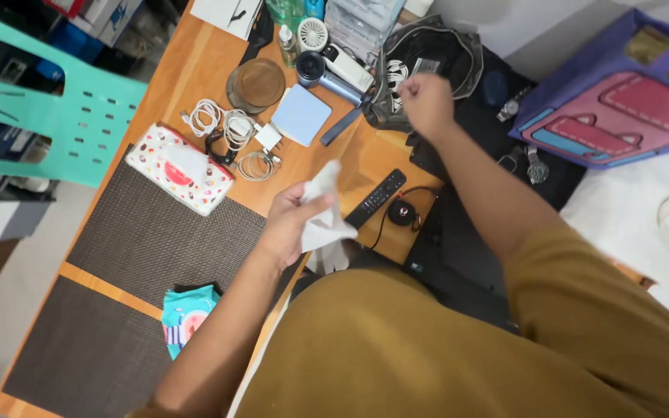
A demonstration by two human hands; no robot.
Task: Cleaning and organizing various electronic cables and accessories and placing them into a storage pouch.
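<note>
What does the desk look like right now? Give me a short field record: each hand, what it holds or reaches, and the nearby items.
left hand: holds a white tissue above the desk edge
right hand: closed, at the open grey pouch; grip contents unclear
near left hand: black remote, patterned tissue pack, coiled white cables
surface: wooden desk with dark woven placemats
other: light blue square case, watches
</note>
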